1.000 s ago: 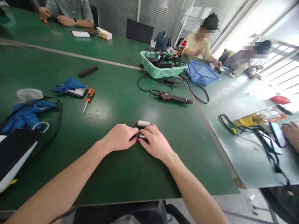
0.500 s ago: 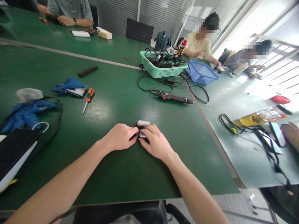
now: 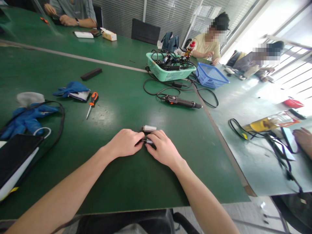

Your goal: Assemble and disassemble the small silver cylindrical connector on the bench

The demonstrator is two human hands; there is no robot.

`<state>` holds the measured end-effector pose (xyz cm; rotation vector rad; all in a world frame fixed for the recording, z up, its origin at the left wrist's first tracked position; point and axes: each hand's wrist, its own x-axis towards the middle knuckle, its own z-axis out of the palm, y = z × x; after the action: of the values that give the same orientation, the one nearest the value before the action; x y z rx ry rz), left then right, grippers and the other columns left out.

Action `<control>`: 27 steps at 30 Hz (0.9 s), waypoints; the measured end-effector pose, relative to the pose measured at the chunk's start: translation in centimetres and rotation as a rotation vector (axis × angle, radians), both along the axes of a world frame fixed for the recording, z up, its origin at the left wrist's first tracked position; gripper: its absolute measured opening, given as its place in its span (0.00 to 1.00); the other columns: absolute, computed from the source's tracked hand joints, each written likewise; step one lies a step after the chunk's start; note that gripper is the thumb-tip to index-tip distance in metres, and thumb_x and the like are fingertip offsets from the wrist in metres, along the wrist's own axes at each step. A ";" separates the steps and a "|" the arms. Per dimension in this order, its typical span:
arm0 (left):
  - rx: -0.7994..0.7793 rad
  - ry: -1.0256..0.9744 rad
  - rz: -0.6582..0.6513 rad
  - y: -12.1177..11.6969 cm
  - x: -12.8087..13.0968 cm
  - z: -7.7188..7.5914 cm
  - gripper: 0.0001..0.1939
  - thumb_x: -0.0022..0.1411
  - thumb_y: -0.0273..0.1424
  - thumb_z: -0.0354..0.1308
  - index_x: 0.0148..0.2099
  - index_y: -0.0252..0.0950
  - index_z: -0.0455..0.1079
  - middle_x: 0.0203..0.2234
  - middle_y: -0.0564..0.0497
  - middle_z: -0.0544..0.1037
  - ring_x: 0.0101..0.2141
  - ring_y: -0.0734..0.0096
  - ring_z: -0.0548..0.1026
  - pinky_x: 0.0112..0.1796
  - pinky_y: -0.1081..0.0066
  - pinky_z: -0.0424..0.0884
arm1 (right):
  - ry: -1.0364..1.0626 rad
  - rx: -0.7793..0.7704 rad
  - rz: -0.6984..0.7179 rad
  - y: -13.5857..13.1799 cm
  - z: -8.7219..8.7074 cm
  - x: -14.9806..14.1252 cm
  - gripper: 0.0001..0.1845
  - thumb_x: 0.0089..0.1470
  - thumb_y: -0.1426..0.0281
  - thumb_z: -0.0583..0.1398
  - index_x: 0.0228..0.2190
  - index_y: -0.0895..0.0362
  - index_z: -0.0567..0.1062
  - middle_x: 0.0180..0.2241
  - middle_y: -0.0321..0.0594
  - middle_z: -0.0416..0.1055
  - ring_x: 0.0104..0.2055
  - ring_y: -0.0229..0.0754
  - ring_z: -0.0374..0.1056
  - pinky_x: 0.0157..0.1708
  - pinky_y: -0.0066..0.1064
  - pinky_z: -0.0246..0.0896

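Note:
Just above the green table (image 3: 117, 182), my right hand (image 3: 163, 148) is closed round a small dark metal cylinder (image 3: 149, 142) with a narrow end pointing left. My left hand (image 3: 128, 142) meets it from the other side, thumb and fingers pinched at that narrow end. The fingertips hide much of the part, so its exact kind is unclear. Right behind the fingers lies a silver metal cylinder (image 3: 149, 128) on its side, its left end ringed in darker metal. An orange-and-black screwdriver (image 3: 92, 104) rests farther left.
A corded electric screwdriver (image 3: 182, 102) lies ahead, near a green basket (image 3: 168, 76) of cables and tools and a blue basket (image 3: 212, 78). Blue gloves (image 3: 73, 89), a dark bar (image 3: 91, 74) and a black tablet-like device (image 3: 19, 152) are leftward. Other people sit around.
My hands and the metal parts look almost unmoved. Across the table, the person in yellow has drawn one hand back leftward from beyond the blue basket.

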<state>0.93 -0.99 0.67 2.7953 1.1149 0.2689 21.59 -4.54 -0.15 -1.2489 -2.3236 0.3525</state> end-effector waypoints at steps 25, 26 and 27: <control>0.011 0.014 0.030 -0.1 0.1 0.1 0.07 0.65 0.33 0.50 0.37 0.38 0.67 0.29 0.50 0.80 0.29 0.64 0.77 0.30 0.68 0.65 | 0.005 0.011 -0.010 0.0 0.0 0.2 0.11 0.58 0.71 0.60 0.45 0.54 0.74 0.44 0.45 0.72 0.48 0.51 0.65 0.49 0.45 0.68; 0.011 0.016 0.027 -0.1 0.1 0.1 0.07 0.65 0.33 0.50 0.37 0.38 0.67 0.29 0.50 0.80 0.29 0.64 0.77 0.30 0.68 0.64 | 0.003 0.011 -0.011 0.0 0.0 0.2 0.12 0.58 0.71 0.60 0.45 0.54 0.74 0.44 0.45 0.72 0.48 0.51 0.65 0.49 0.45 0.68; 0.010 0.017 0.025 -0.1 0.1 0.1 0.07 0.65 0.33 0.50 0.37 0.38 0.67 0.29 0.50 0.80 0.29 0.64 0.77 0.30 0.68 0.64 | 0.001 0.011 -0.014 0.1 0.0 0.2 0.12 0.58 0.71 0.60 0.45 0.54 0.74 0.44 0.45 0.72 0.48 0.51 0.65 0.49 0.45 0.68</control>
<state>0.99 -1.05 0.81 2.7992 1.1566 0.2539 21.78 -4.49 -0.16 -1.2586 -2.3124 0.3351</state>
